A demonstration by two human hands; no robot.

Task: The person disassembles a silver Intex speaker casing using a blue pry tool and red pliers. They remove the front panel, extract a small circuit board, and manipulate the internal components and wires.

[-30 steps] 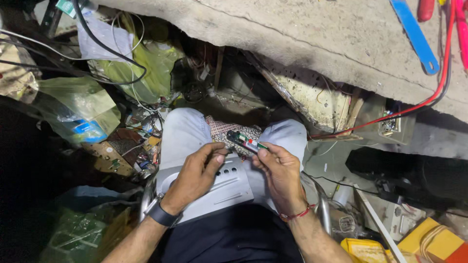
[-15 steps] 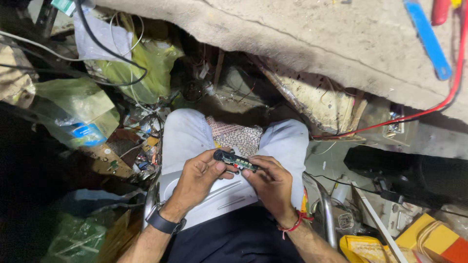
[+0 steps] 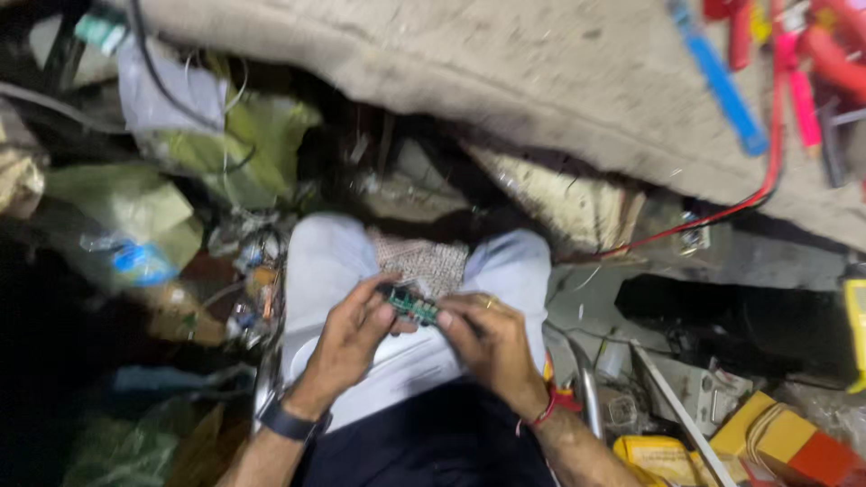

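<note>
Far left, 9 o'clock: crumpled green plastic bags (image 3: 135, 212) with a blue-labelled clear wrapper just below; loose wires and small parts (image 3: 253, 289) piled beside the left knee.

Left hand (image 3: 347, 338), 7 o'clock of centre: fingers curled, thumb and fingertips pinching the left end of a small green circuit board (image 3: 410, 304). Dark wristband (image 3: 289, 422) on that wrist.

Board sits dead centre, held over the lap between both hands, above the light grey trousers (image 3: 325, 261). Long axis tilted, left end higher. Patterned cloth (image 3: 424, 261) between the knees, just at 12 o'clock of the board. Component detail too blurred to read.

Right hand (image 3: 492, 347), 5 o'clock of centre: fingers closed on the board's right end, ring on one finger, red thread (image 3: 546, 415) round the wrist.

Top, 12 to 2 o'clock: worn beige bench edge (image 3: 505, 72), with a blue flat tool (image 3: 722, 86) and red-handled tools (image 3: 812, 54) on it. Red wire (image 3: 722, 212) hangs down from it at 2 o'clock.

Bottom right, 4 o'clock: yellow and red boxes (image 3: 785, 437).
</note>
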